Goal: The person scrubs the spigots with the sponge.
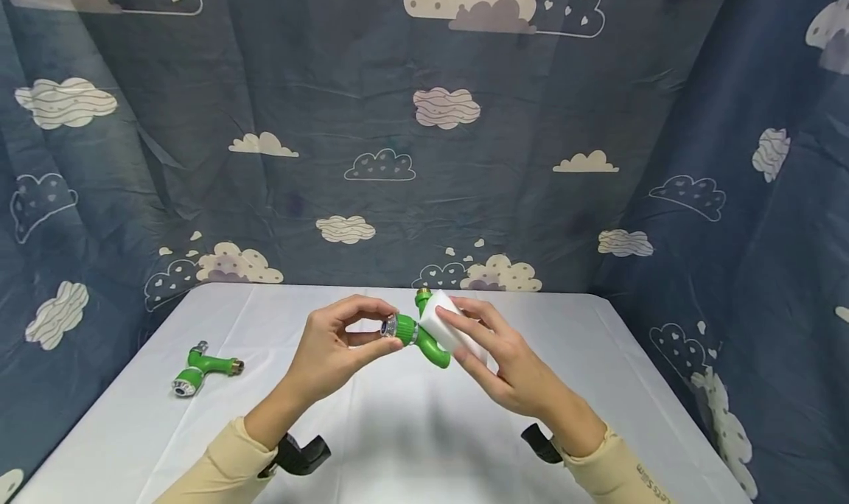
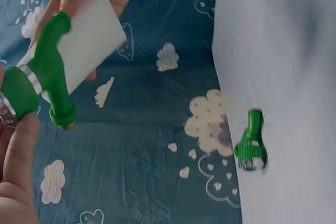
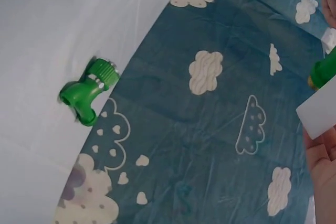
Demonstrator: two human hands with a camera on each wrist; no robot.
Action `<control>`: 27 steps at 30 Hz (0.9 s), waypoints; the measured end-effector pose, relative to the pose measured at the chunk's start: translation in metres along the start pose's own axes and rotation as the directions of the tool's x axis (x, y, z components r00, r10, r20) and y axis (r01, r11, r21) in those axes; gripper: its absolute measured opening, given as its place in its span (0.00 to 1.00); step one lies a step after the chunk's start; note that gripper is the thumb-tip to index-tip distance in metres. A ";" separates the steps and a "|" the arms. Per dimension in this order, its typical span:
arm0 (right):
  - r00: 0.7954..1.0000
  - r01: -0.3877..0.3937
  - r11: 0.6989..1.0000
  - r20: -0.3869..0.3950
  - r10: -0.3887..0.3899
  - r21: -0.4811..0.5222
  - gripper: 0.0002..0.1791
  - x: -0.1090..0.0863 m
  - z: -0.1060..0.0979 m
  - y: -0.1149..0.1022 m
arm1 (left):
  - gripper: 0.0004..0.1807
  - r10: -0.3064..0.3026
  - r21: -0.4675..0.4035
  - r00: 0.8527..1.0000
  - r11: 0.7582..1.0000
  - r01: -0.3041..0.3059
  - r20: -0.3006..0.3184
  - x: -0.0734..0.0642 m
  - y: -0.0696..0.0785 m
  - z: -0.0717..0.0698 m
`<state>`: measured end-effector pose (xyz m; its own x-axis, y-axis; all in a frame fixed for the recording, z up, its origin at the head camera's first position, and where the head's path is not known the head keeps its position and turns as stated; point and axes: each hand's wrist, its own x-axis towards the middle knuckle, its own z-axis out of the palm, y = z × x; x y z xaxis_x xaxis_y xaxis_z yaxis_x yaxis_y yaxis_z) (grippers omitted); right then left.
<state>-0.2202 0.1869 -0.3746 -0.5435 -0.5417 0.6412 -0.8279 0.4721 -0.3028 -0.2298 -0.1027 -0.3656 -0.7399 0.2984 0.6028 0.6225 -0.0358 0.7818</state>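
A: So, grip?
B: Left hand point(image 1: 338, 345) pinches the tap point(image 1: 432, 348) by its knob point(image 1: 405, 330), above the table point(image 1: 278, 327); right hand point(image 1: 511, 357) pinches the white block point(image 2: 94, 40) beside it.
A: I'd brace left, press block flat, lightly.

Held tap point(image 2: 51, 69): glossy, smooth body, plastic or painted metal, cannot tell; knob point(image 2: 20, 93) ribbed; ring point(image 2: 32, 79) shiny, metallic. Second tap point(image 1: 205, 365): same gloss, brass-like end point(image 1: 237, 367). Block point(image 2: 97, 35): matt, smooth, foam-like. Tablecloth point(image 1: 371, 452): smooth fabric, faintly creased. Curtain point(image 1: 318, 106): matt printed cloth, lightly wrinkled. Sleeve point(image 1: 222, 460): matt cloth. Wrist mount point(image 1: 304, 457): plastic-looking.
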 end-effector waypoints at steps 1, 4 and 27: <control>1.000 0.001 1.000 -0.016 -0.001 0.000 0.35 0.001 0.000 0.001 | 0.20 -0.003 -0.023 1.000 1.000 0.003 0.000 0.000 0.001 0.000; 0.998 0.007 1.000 -0.064 -0.007 -0.006 0.36 0.001 0.000 0.003 | 0.19 -0.033 -0.093 0.999 0.995 0.031 -0.020 0.001 0.001 -0.001; 0.954 0.139 0.990 -0.269 -0.133 0.002 0.35 0.011 0.006 -0.013 | 0.08 -0.413 -0.473 0.905 0.820 0.322 -0.102 0.003 -0.015 0.017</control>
<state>-0.2162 0.1710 -0.3678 -0.3708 -0.3929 0.8415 -0.8955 0.3913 -0.2119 -0.2369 -0.0853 -0.3787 -0.9528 0.1880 0.2384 0.1520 -0.3845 0.9106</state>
